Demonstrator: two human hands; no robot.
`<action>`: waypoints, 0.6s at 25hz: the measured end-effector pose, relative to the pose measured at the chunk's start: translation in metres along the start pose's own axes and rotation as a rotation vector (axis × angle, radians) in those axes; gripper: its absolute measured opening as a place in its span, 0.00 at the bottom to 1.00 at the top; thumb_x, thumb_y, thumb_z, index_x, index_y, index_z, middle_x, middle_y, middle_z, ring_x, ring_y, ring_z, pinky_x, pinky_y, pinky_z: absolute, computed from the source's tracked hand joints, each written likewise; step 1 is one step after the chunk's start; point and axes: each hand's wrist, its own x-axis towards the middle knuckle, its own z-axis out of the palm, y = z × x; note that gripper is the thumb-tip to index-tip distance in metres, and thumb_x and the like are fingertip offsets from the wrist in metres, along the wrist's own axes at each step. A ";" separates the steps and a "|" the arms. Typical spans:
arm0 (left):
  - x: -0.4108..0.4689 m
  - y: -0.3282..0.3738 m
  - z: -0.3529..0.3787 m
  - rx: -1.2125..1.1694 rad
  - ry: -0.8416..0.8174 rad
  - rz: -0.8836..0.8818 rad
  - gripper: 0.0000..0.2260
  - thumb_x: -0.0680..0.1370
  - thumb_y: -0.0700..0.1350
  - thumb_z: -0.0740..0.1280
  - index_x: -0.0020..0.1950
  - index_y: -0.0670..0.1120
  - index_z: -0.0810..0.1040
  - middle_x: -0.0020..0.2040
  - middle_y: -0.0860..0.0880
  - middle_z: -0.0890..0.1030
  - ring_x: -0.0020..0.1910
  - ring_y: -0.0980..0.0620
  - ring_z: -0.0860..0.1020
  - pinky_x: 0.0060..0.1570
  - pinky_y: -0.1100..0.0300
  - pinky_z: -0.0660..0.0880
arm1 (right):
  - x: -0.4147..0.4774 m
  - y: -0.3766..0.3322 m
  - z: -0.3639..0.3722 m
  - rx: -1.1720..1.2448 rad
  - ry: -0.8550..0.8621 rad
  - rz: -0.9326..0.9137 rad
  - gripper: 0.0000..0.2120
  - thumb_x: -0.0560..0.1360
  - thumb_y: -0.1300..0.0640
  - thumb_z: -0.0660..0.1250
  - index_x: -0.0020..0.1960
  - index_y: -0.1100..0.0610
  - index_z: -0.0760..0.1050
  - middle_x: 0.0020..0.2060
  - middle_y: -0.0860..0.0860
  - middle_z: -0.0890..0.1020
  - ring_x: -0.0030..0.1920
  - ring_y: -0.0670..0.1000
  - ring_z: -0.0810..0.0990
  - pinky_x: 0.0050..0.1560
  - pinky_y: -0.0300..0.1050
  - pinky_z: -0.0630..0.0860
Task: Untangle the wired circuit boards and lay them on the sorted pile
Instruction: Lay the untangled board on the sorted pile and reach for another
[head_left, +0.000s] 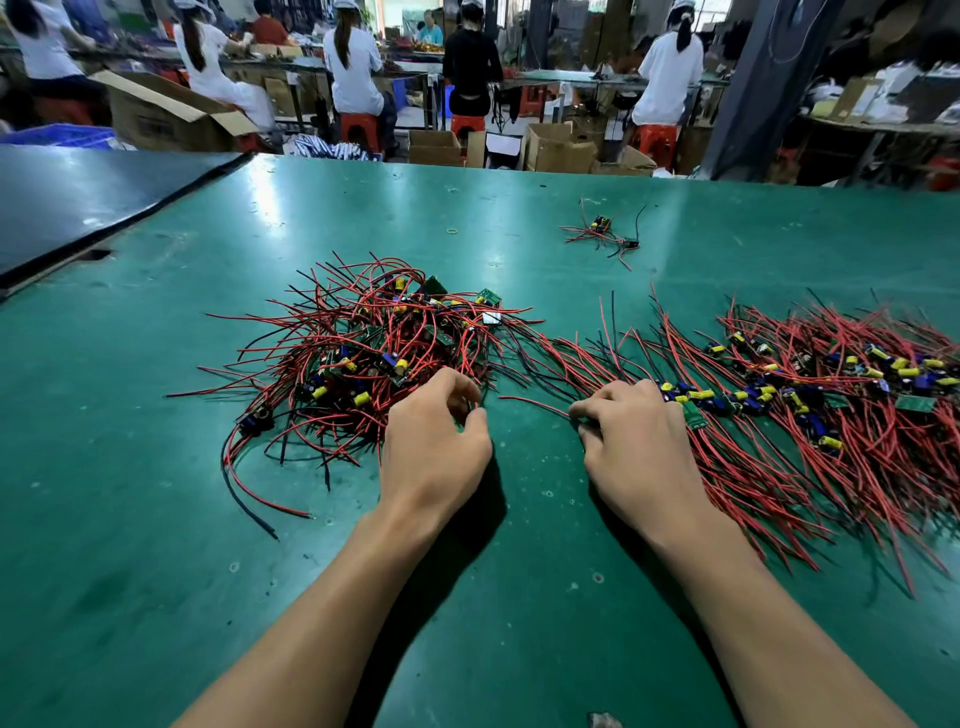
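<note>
On the green counter the tangled heap of wired circuit boards lies left of centre, and the sorted pile fans out to the right with its red leads combed toward the near edge. The left grip sits at the heap's near right edge, fingers curled with the thumb closed toward them on red leads that spill from the heap. The right grip rests at the left end of the sorted pile, fingers curled – pinching a red wire whose free end runs left across the bare counter between the two grips. A small green board lies just beside its knuckles. Farther back, well apart from both – a stray wired bundle.
</note>
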 end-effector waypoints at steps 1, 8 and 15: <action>-0.002 0.004 -0.001 -0.071 0.015 0.031 0.05 0.73 0.39 0.69 0.43 0.50 0.78 0.36 0.55 0.79 0.36 0.55 0.77 0.38 0.59 0.73 | 0.000 -0.001 0.001 -0.018 0.000 0.003 0.13 0.80 0.56 0.64 0.60 0.46 0.82 0.56 0.46 0.80 0.58 0.54 0.70 0.53 0.49 0.64; -0.028 0.039 0.004 -0.306 -0.066 0.319 0.06 0.70 0.34 0.67 0.41 0.45 0.78 0.33 0.53 0.77 0.30 0.57 0.72 0.32 0.66 0.68 | -0.001 -0.004 0.000 0.075 0.023 -0.015 0.22 0.77 0.48 0.69 0.70 0.50 0.75 0.60 0.51 0.80 0.62 0.56 0.73 0.59 0.51 0.65; -0.041 0.046 0.010 -0.341 -0.120 0.517 0.07 0.67 0.32 0.68 0.41 0.42 0.77 0.34 0.55 0.73 0.32 0.61 0.69 0.36 0.70 0.66 | -0.009 -0.016 -0.009 0.429 -0.114 -0.197 0.29 0.69 0.50 0.56 0.68 0.49 0.78 0.58 0.49 0.82 0.62 0.54 0.76 0.65 0.60 0.67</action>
